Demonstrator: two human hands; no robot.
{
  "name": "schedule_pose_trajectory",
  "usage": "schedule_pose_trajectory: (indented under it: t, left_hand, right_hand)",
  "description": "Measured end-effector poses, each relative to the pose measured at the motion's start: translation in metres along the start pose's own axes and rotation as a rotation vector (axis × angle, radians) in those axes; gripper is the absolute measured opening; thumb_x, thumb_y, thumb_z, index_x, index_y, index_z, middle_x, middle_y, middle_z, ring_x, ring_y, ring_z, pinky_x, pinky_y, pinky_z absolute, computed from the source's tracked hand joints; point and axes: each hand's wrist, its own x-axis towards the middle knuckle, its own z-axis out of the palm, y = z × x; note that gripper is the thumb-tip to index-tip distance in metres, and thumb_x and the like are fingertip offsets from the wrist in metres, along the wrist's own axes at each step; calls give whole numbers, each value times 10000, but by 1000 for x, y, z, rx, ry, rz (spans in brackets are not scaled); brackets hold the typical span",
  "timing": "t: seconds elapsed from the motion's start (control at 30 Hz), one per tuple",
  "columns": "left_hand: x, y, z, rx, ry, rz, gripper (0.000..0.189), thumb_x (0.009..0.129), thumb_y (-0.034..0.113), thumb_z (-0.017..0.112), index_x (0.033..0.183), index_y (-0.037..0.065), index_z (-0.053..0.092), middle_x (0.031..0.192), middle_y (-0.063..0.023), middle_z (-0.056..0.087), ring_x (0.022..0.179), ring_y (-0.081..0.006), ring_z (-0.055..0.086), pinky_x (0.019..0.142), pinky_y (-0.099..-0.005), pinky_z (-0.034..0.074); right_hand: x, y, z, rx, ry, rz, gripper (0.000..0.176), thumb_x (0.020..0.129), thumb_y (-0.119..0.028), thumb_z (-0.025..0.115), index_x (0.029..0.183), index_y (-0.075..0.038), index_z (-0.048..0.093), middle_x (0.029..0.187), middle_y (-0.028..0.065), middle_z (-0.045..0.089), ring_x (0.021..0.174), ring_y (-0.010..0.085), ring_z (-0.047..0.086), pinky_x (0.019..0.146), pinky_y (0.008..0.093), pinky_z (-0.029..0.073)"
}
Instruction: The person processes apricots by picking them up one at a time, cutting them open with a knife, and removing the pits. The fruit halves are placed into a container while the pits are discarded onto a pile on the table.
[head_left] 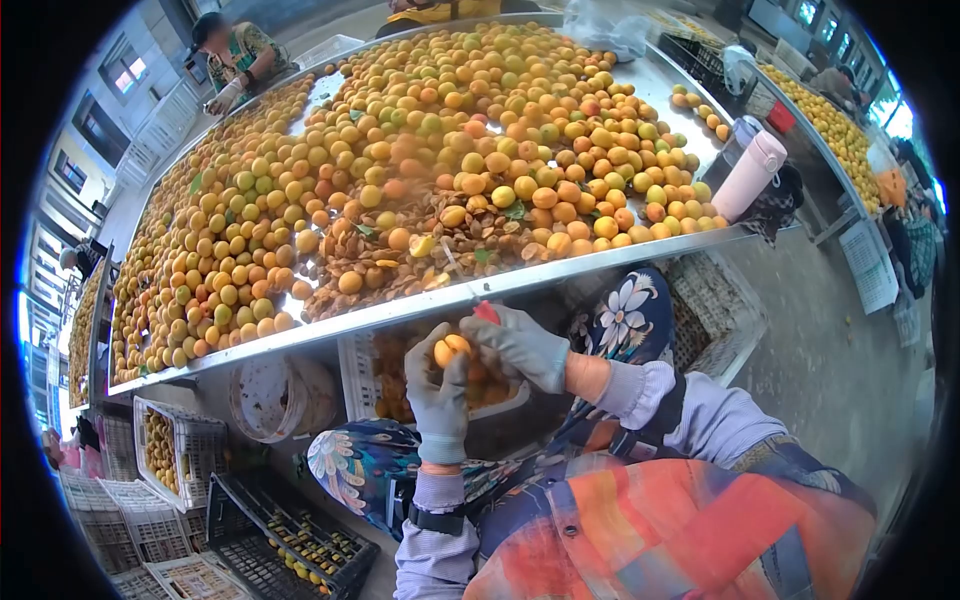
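Observation:
An apricot is held between the fingers of my left hand, which wears a grey glove. Close on its right, my gloved right hand is closed around the red handle of a small knife; a thin blade seems to point up toward the table. Both hands are just in front of the metal table edge, above a crate of apricots. Brown pits and cut pieces lie on the table beyond, with many whole apricots around them.
A pink bottle stands at the table's right corner. A white bucket, a black crate and white crates are below left. Another crate is below right. A co-worker is across the table.

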Motion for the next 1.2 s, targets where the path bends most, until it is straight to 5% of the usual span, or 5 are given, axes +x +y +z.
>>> schedule_pose_trajectory:
  t: [0.1, 0.4, 0.73, 0.83, 1.2]
  left_hand:
    - [-4, 1, -4, 382, -34, 268, 363, 879, 183, 626, 1178, -18, 575, 1081, -96, 542, 954, -167, 538, 859, -270, 440]
    - [1, -2, -11, -1030, 64, -448, 472, 962, 340, 482, 1312, 29, 427, 1109, -115, 575, 1030, -174, 557, 900, -314, 476]
    - [2, 11, -17, -1123, 226, -540, 503, 925, 431, 523, 1242, 43, 491, 930, -83, 593, 734, -147, 528, 684, -263, 484]
    - [2, 12, -24, -1134, 286, -606, 535, 916, 489, 505, 1178, 23, 521, 848, -69, 589, 679, -143, 509, 615, -243, 446]
    - [-9, 26, -7, -922, 236, -755, 654, 929, 609, 298, 779, 47, 598, 555, -16, 485, 463, -115, 404, 407, -227, 315]
  right_hand:
    - [10, 8, 2, -9, -12, -77, 343, 898, -387, 581, 1048, -80, 551, 820, -29, 543, 654, 37, 495, 501, 184, 397]
    - [13, 16, -3, 153, -87, 90, 267, 878, -349, 589, 1044, -150, 526, 824, -23, 531, 456, 57, 408, 401, 215, 353]
    - [11, 13, -4, 1, -104, 11, 248, 888, -308, 593, 1046, -123, 548, 811, -32, 541, 445, 30, 386, 396, 196, 341]
    - [29, 26, 4, -154, -35, -380, 245, 896, -285, 601, 1044, -97, 547, 772, -37, 534, 440, 22, 387, 385, 189, 319]
    - [-2, -50, 40, 380, -143, -339, 141, 881, -190, 598, 947, -68, 573, 714, 11, 561, 529, 55, 509, 466, 202, 418]
